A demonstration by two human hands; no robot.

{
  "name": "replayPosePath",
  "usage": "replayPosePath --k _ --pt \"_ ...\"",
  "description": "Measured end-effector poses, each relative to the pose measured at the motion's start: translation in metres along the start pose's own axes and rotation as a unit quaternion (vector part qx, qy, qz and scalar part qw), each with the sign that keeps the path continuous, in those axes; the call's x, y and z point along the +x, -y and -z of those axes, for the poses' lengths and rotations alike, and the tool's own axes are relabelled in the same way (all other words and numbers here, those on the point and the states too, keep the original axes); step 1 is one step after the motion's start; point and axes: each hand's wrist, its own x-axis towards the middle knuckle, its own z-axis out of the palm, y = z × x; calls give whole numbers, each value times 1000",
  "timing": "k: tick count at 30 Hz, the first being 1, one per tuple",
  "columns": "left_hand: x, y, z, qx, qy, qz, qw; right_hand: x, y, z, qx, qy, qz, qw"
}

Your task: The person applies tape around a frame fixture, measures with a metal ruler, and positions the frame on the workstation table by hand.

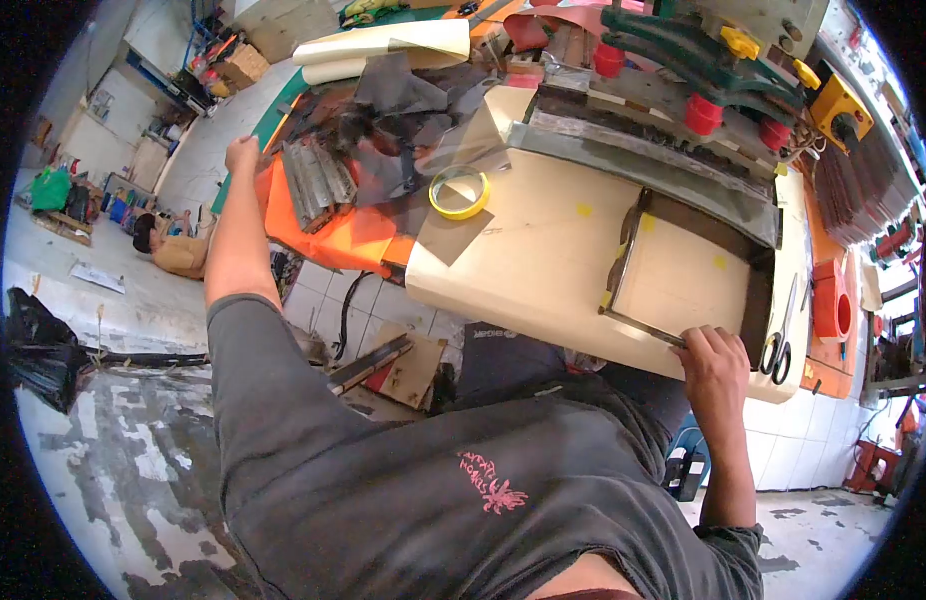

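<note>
- Head view: a dark frame lies flat on a cream board, near the board's front edge; its far side sits close to a long metal bar, which probably helps keep it lined up
- The right hand is bent over the near side of the frame, its fingers closed down with little gap; it holds that bar, likely to keep the frame steady and square on the board
- The left hand is stretched far out to the side, by the edge of a green sheet; its fingers look curled; whether it grips anything I cannot tell, and the outstretched arm may simply be for balance or support
- Scissors lie just right of the frame, handles towards the person; that spot seems chosen for easy reach by the right hand
- A roll of yellow tape lies on its side over a dark see-through sheet, perhaps as a weight; further left, grey strips rest in a bundle on orange cloth, apparently grouped to stay together
</note>
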Motion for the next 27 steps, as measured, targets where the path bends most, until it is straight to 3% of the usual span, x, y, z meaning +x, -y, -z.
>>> replayPosePath --k 2,5,7,8,10,14,18,20,22,24,27 --pt "-14 37 8 55 -35 15 998 0 -1 -2 1 1 0 1000" --pt "-43 85 6 101 33 43 993 0 -2 -3 -6 5 -1 1000" --pt "-64 102 4 -11 126 71 989 1 -1 -1 -7 8 -7 1000" --pt "-76 106 5 -11 126 73 989 1 -1 -1 -8 9 -6 1000" --pt "-109 83 11 153 57 6 986 1 0 0 -12 15 -10 1000" --pt "-106 104 5 205 -6 -23 978 0 0 -1 -6 9 -8 1000" --pt "-131 46 46 212 -47 73 973 0 -1 -3 -8 5 -11 1000" --pt "-115 35 56 156 -166 83 970 -2 -1 -2 -11 5 -10 1000" --pt "-111 -9 70 133 -284 -2 949 0 -1 -2 -18 11 -8 1000" --pt "-74 -35 77 135 -328 -64 933 0 -1 -1 -15 11 -7 1000" --pt "-72 -120 104 -13 -312 -124 942 -1 -1 -2 -8 6 -9 1000"
